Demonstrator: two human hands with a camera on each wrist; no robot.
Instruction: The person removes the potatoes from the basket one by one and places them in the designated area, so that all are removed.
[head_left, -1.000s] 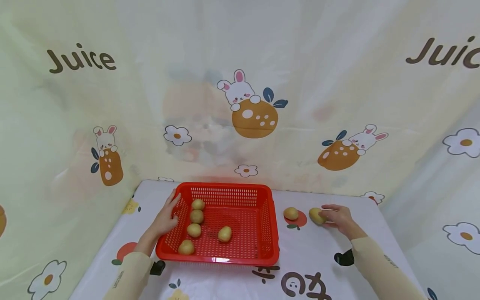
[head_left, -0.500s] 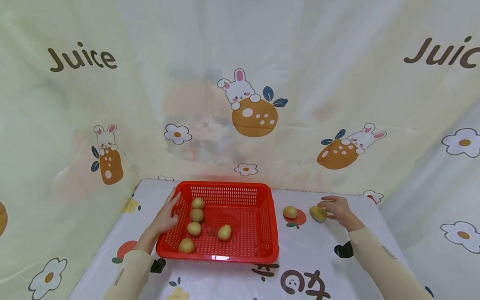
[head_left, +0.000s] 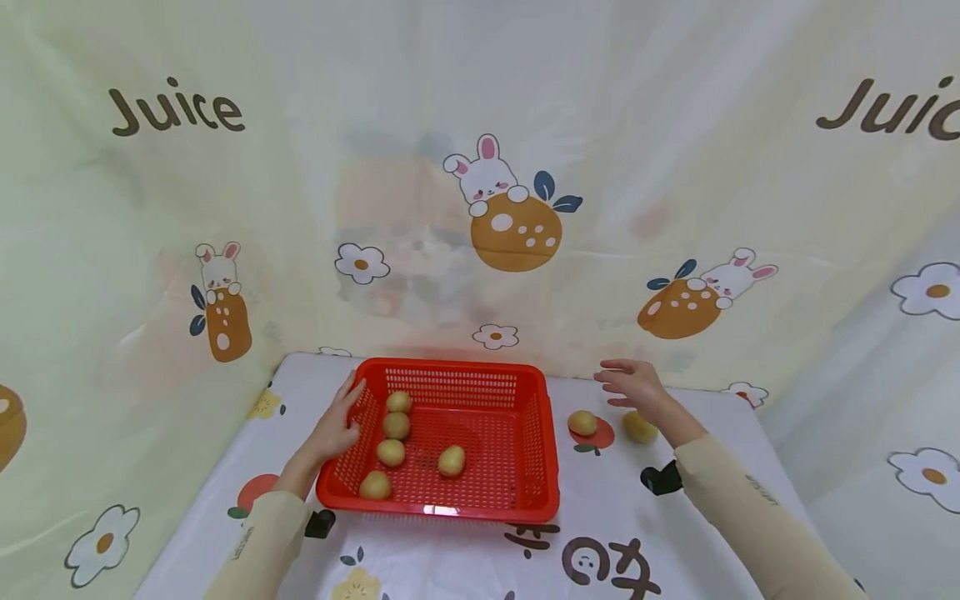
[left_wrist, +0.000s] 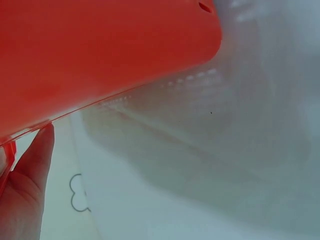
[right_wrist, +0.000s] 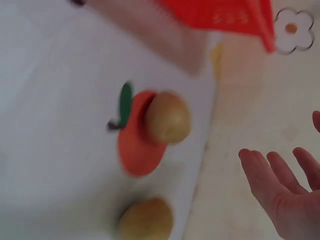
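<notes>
Potatoes (head_left: 582, 423) lie near, below the released, outstretched fingers of the right hand (head_left: 636, 386), while the left hand (head_left: 332, 432) grips the basket (head_left: 495, 514) between thumb and fingers.

The person's bare left hand (head_left: 333, 432) is gripping, fingers pointing forward, thumb set apart; the bare right hand (head_left: 636, 387) is hovering, fingers loosely spread; the left cream fabric sleeve (head_left: 258, 542) and right cream fabric sleeve (head_left: 750, 512) are slanting inward

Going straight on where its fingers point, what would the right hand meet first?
Probably the red basket, near its far right corner. The right hand seems raised, and its height is hard to judge, so it might pass overhead.
</notes>
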